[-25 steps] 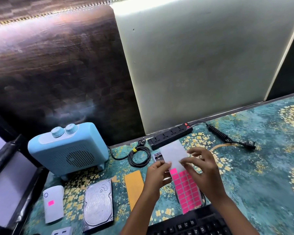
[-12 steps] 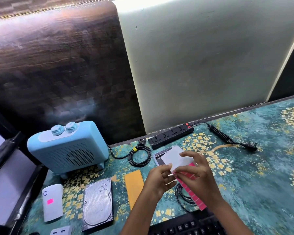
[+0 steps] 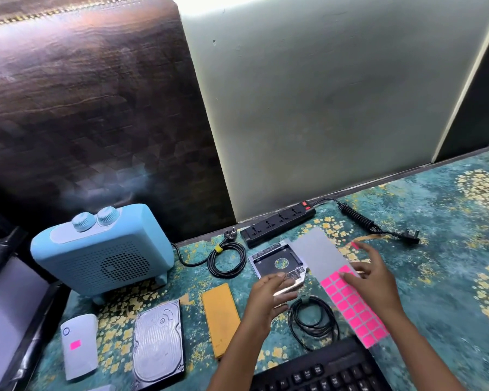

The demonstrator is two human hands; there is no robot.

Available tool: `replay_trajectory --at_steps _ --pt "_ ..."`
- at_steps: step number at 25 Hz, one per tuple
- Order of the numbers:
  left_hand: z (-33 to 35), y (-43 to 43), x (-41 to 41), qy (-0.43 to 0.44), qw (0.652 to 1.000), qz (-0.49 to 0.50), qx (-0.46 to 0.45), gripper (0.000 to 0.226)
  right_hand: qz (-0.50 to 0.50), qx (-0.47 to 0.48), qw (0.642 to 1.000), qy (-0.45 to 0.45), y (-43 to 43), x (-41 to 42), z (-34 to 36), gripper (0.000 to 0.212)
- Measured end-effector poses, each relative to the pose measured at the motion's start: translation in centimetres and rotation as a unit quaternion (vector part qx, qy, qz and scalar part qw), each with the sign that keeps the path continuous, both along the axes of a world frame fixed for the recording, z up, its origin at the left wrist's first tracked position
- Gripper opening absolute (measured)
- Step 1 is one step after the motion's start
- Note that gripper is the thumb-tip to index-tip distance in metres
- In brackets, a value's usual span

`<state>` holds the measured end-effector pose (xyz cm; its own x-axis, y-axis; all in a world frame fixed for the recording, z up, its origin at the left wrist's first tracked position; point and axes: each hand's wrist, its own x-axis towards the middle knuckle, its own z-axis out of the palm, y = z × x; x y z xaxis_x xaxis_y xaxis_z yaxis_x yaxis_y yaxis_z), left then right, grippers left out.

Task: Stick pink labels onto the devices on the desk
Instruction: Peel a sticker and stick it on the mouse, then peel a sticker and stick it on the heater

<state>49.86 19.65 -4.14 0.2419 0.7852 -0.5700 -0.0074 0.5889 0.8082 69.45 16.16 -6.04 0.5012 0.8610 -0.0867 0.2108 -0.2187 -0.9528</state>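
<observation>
No readable text. Keyboard [image 3: 322, 371] keycaps have white legends, too blurred to read. Pink label sheet [image 3: 353, 309] just beyond keyboard's right end is blank. Pink sticker [image 3: 75, 344] on white device [image 3: 79, 362], far left of keyboard, looks blank too.

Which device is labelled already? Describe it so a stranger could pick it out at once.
Start at the blue heater on the left of the desk. In front of it, nearer the viewer, lies a white rounded device, just left of the bare metal hard drive. Of the devices in view, only it shows a small pink label on top.
</observation>
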Motion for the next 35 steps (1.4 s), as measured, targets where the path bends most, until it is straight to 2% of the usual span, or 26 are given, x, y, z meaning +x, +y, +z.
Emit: replay_trajectory --at_steps 4,9,11,14,18,23,26,28,32,35 --pt "-0.8 -0.1 -0.2 0.049 0.999 -0.004 -0.003 0.013 -0.056 -0.090 0.980 -0.170 0.0 2.5 -4.4 0.060" --pt "-1.5 -0.7 -0.6 0.059 0.998 -0.004 -0.008 0.013 -0.087 -0.114 0.936 -0.321 0.1 2.2 -7.2 0.056" --pt "-1.7 -0.9 -1.1 0.057 0.998 0.003 -0.007 0.013 -0.058 -0.103 0.933 -0.341 0.3 1.5 -6.5 0.056" --pt "-2.0 -1.2 -2.4 0.045 0.999 0.021 -0.006 0.012 0.036 -0.063 0.947 -0.313 0.3 -0.9 -5.3 0.055" --pt "-1.7 -1.3 -5.2 0.042 0.998 0.051 0.003 0.011 0.113 -0.018 0.967 -0.228 0.2 -5.0 -3.8 0.052" --pt "-0.7 -1.0 -11.7 0.054 0.992 0.115 0.009 0.010 0.129 0.055 0.975 -0.171 0.4 -12.2 -1.1 0.047" --pt "0.1 -0.7 -17.0 0.065 0.982 0.172 0.038 0.009 0.122 0.063 0.986 -0.100 1.0 -17.2 -0.1 0.047" --pt "0.5 0.1 -21.2 0.068 0.969 0.223 0.080 0.009 0.138 0.075 0.986 -0.050 1.8 -20.7 0.4 0.050" --pt "1.2 2.3 -30.2 0.050 0.922 0.341 0.178 0.016 0.187 0.070 0.980 0.009 4.6 -27.6 1.0 0.064" --pt "1.7 4.7 -35.5 0.075 0.887 0.391 0.234 0.036 0.215 0.064 0.974 0.023 7.9 -31.5 0.9 0.084"
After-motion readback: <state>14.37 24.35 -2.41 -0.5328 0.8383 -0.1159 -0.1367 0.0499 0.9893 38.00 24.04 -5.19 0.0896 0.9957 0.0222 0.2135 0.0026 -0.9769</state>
